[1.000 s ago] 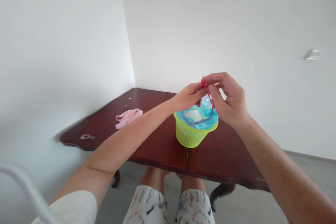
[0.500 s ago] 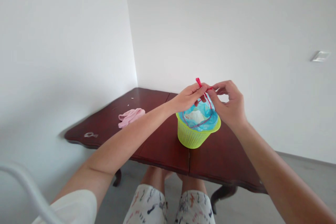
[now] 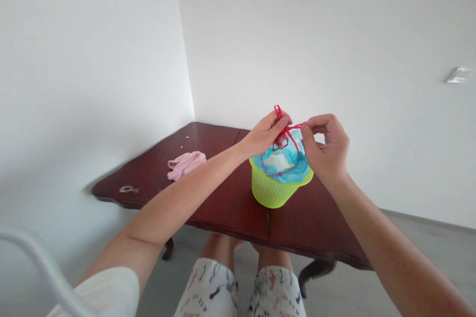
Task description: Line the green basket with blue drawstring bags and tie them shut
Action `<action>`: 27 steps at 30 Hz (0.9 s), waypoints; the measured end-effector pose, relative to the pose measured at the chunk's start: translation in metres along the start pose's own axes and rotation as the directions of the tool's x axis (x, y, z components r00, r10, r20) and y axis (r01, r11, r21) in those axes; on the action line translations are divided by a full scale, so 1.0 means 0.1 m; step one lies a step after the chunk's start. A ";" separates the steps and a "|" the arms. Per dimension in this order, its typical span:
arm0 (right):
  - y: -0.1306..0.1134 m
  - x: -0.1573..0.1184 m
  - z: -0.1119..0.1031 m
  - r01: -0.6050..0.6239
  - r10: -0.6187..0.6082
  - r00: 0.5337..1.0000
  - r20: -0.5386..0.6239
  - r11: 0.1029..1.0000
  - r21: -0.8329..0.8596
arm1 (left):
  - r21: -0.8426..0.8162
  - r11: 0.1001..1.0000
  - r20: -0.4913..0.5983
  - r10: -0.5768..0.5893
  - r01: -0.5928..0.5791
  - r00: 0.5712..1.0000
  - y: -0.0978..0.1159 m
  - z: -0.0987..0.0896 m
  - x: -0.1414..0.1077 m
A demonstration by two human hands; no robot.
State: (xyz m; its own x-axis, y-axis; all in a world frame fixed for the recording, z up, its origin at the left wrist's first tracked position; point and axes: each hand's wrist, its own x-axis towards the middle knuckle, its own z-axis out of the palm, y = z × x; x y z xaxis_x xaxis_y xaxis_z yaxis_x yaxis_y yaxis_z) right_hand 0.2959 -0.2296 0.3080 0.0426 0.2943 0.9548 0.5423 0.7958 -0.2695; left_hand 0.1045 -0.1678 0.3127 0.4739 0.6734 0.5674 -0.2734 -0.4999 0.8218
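A red drawstring (image 3: 293, 128) stretches between my two hands above the basket. My left hand (image 3: 270, 130) is closed on one part of it, with a red loop sticking up over the fingers. The thumb and forefinger of my right hand (image 3: 326, 144) pinch another part. Below them, a blue plastic bag (image 3: 292, 174) lines the lime-green basket (image 3: 271, 194), its rim folded near the basket's edge. Something white (image 3: 277, 162) shows inside the bag. The drawstring runs down into the bag's hem.
On the dark red wooden table (image 3: 226, 203) a crumpled pink cloth (image 3: 186, 163) lies left of the basket. A small whitish mark or item (image 3: 128, 189) is near the left edge. White walls stand behind and left.
My hands have drawn slightly apart, and more of the red drawstring now shows taut between them. A small loop has appeared below my left fingers. The basket stays in place.
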 end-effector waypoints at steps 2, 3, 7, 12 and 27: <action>-0.01 -0.01 0.01 -0.126 0.127 0.992 -0.004 0.988 0.094 | 0.019 1.000 -0.035 -0.022 0.023 0.999 0.01 0.00 0.00; -0.02 0.00 0.01 -0.180 0.181 0.983 0.009 0.973 0.145 | 0.034 0.999 -0.040 -0.029 0.031 0.999 0.02 -0.01 -0.01; -0.09 0.05 -0.02 -0.320 0.310 0.947 0.083 0.892 0.319 | 0.184 0.983 -0.037 -0.003 0.010 0.999 0.03 -0.05 -0.05; -0.18 0.08 -0.06 -0.414 0.390 0.908 0.153 0.783 0.464 | 0.310 0.951 -0.014 0.015 -0.010 1.000 0.01 -0.08 -0.08; -0.31 -0.15 -0.13 -0.535 0.441 0.845 0.303 0.683 0.498 | 0.038 0.967 -0.130 -0.244 0.251 0.961 0.18 -0.11 -0.07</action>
State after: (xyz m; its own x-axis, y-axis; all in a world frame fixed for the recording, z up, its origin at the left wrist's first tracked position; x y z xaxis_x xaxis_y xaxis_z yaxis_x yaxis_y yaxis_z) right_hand 0.2899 -0.2655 0.3039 0.0204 0.7599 0.6497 -0.0699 0.6493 -0.7573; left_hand 0.0875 -0.1757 0.3242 0.4134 0.8401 0.3512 -0.1136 -0.3351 0.9353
